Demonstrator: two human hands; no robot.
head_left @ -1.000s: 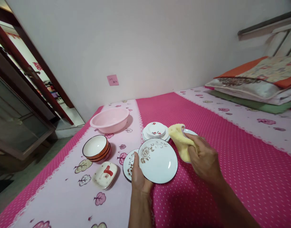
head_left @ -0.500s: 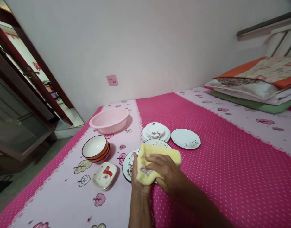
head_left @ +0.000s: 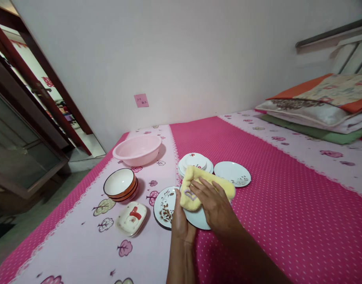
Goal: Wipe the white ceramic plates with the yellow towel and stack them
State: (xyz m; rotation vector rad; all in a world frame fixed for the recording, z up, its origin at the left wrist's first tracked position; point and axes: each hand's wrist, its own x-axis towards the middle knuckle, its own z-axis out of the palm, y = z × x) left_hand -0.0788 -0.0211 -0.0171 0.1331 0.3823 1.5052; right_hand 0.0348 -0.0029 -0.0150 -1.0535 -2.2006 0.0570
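My left hand (head_left: 181, 221) grips a white plate (head_left: 199, 220) by its left edge, thumb up along the rim and the other fingers hidden beneath. Over the plate's upper part lies a yellow cloth (head_left: 190, 202) with a small purple mark. My right hand (head_left: 212, 201) presses this cloth onto the plate, fingers laid over the fabric. Just left of the held plate, another plate with brown flowers (head_left: 165, 207) rests on the bedcover. Behind the cloth stands a stack of small white plates (head_left: 195, 160), and an oval plate (head_left: 232, 172) lies to its right.
At the left are stacked brown-rimmed bowls (head_left: 120, 184) and a squarish dish with a red pattern (head_left: 132, 218). A pink basin (head_left: 138, 150) sits near the wall. Folded bedding with a pillow (head_left: 310, 110) lies at the far right of the pink bedcover (head_left: 287, 189).
My right hand and the cloth have slid up and to the right across the plate, baring its lower part. My left hand has shifted slightly right, still gripping the plate.
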